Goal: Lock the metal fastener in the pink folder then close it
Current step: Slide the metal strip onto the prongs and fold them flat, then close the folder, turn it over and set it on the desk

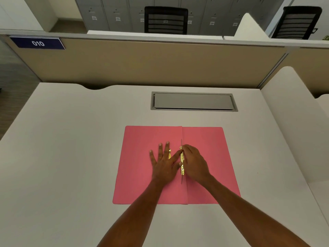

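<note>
Thin, floppy pink folder (204, 157) is pinned flat by the splayed left hand (164, 163) while the stiff little metal fastener (182, 165) gets pinched in the right hand (194, 162) grip; best lifted by an outer edge

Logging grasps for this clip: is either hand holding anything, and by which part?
Nothing is lifted. The right hand pinches the gold metal fastener near its far end; the left hand presses flat on the open pink folder.

Both bare forearms rise from bottom of frame toward center, left hand (164, 162) flat, palm down, fingers spread, right hand (193, 161) just right of it, curled palm-down, fingertips pressing, thumb touching left hand.
</note>
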Available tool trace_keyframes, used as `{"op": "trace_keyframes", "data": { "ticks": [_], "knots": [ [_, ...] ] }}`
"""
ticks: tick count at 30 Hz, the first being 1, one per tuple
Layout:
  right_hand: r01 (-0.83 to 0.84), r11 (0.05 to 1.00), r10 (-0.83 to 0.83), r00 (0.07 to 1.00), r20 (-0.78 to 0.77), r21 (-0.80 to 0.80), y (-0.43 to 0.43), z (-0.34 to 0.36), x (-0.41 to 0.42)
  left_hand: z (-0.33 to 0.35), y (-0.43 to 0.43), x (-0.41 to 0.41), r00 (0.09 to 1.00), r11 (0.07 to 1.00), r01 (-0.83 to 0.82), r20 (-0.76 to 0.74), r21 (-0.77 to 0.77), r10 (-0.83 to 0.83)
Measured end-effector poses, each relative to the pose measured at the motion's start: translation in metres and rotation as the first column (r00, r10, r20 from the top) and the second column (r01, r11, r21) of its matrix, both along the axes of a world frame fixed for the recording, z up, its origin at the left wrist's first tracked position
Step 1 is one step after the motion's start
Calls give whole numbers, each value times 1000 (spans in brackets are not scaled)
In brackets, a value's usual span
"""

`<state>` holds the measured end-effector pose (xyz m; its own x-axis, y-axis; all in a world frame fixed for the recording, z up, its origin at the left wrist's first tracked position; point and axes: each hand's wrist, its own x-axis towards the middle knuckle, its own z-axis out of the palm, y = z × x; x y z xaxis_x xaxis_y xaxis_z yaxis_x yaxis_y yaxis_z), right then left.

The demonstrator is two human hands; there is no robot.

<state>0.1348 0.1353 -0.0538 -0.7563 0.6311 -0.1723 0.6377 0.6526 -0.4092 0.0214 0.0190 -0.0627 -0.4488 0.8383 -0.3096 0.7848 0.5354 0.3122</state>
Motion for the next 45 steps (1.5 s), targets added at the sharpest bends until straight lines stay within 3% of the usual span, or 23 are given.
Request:
{"op": "trace_keyframes", "data": {
  "ticks": [4,9,12,16,19,22,35,45],
  "knots": [
    [-26,1000,26,1000,-17,-6,-19,-12,19,2,0,-1,1000,1000,8,16,-4,-8],
    [-91,994,98,988,116,-67,-24,-21,30,7,-2,-4,994,997,-39,107,70,31],
    [-115,992,122,978,169,-50,-22,-21,34,7,-19,0,970,947,-207,178,246,166],
    [-127,991,132,972,196,-35,-25,-20,33,0,-66,1,869,797,-489,118,354,480],
    [-132,991,133,969,207,-19,-27,-20,34,0,-90,-9,707,674,-701,101,234,700],
    [-136,991,137,968,212,-16,-28,-18,34,6,-100,-26,586,572,-810,136,132,799],
    [-167,986,160,957,241,8,-33,-11,33,24,-97,-81,306,337,-941,327,-41,894],
    [-166,986,152,954,259,31,-36,-9,34,34,-105,-98,325,385,-921,412,-68,851]
  ]
}}
